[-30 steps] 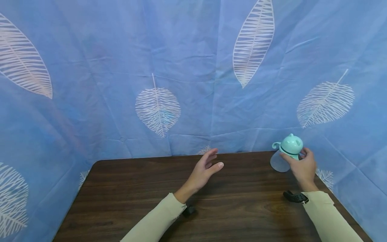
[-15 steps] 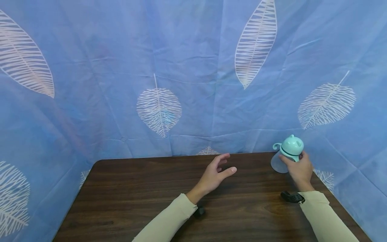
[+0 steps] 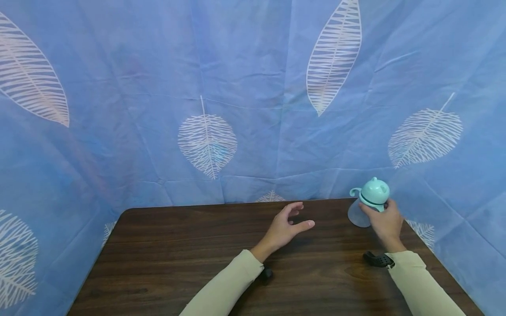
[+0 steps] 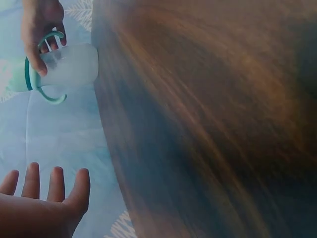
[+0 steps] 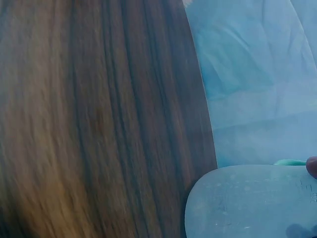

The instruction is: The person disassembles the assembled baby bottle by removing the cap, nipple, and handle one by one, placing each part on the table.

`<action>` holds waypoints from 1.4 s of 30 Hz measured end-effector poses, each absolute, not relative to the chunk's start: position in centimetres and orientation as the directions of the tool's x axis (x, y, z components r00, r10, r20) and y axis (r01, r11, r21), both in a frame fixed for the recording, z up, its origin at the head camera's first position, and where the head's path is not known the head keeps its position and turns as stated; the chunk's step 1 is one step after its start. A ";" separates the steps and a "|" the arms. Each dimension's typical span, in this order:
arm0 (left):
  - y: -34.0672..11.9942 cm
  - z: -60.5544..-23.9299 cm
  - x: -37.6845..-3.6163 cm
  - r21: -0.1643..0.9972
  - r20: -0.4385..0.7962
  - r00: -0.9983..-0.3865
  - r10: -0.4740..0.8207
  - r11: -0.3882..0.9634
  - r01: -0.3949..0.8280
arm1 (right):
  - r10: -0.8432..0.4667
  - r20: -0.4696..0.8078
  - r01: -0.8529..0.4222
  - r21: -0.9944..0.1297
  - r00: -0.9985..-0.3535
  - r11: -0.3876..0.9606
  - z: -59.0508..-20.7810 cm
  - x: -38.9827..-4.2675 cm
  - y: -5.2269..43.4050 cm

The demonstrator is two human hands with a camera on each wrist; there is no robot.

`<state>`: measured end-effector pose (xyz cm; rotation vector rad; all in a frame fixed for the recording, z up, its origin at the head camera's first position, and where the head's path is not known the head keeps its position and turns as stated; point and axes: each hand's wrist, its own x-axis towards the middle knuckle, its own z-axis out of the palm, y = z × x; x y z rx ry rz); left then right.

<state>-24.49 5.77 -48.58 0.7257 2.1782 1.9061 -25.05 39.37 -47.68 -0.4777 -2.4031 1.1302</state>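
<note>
A baby bottle with a mint-green domed cap, two curved handles and a cloudy clear body stands at the far right of the table. My right hand grips it just below the cap, thumb on the near side. In the left wrist view the bottle shows its handles on both sides of the holding hand. The right wrist view shows the clear body close up. My left hand hovers over the middle of the table, fingers spread and holding nothing, left of the bottle.
A dark brown wooden table lies below both hands. Behind it and along its right side hangs a blue cloth with white leaf prints. The bottle is near the table's far right corner.
My left hand has moved right, toward the bottle. My right hand has shifted slightly left together with the bottle, keeping its grip.
</note>
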 end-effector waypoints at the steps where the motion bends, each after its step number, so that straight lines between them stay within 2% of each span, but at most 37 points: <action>1: 5.8 -48.6 -24.6 0.965 0.192 -0.871 0.451 0.073 0.251 | 0.473 0.235 0.119 -0.787 -0.849 0.605 -47.7 -25.0 39.1; 18: 5.7 -49.0 -25.6 0.972 0.163 -0.892 0.422 0.084 0.217 | 0.330 0.283 -0.013 -0.777 -0.901 0.629 -47.1 -23.4 33.4; 32: 5.5 -48.9 -25.5 0.968 0.156 -0.900 0.407 0.119 0.221 | 0.205 0.271 -0.085 -0.773 -0.940 0.629 -46.6 -21.7 28.4; 42: 5.0 -49.4 -25.5 0.976 0.134 -0.910 0.392 0.106 0.189 | 0.123 0.312 -0.169 -0.758 -0.942 0.630 -46.1 -20.4 25.8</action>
